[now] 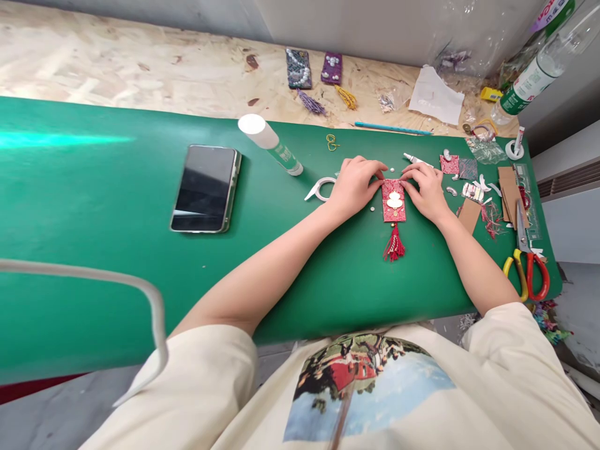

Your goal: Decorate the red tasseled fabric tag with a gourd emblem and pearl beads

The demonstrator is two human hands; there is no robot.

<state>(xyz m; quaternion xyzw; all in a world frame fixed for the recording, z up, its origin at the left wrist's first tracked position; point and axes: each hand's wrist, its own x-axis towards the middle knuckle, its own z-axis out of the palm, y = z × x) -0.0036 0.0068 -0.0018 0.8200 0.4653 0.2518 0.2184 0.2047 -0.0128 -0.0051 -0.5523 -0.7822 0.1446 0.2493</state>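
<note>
1. Lying flat on the green worktop (304, 275), one red panel (388, 209) sits between the hands; its long axis runs toward the body, with one red tassel (394, 245) at the near end.
2. Left hand (355, 186) at the far left corner, right hand (425, 192) at the far right; neither is clearly nearer. Both grips touch by fingertip; whether either pinches firmly, cannot tell.
3. Fitted on the panel: one pale gourd-shaped ornament (394, 200).
4. Close by, two loose white beads: one (372, 209) near the left hand, another (392, 169) beyond the panel.
5. Left of the left hand: one white tape roll (321, 189), one glue stick (276, 147), one phone (204, 189).
6. Farther out: one blue pencil (392, 129).
7. Farthest: two decorated pieces, grey (299, 69) and purple (332, 69), each with one tassel.
</note>
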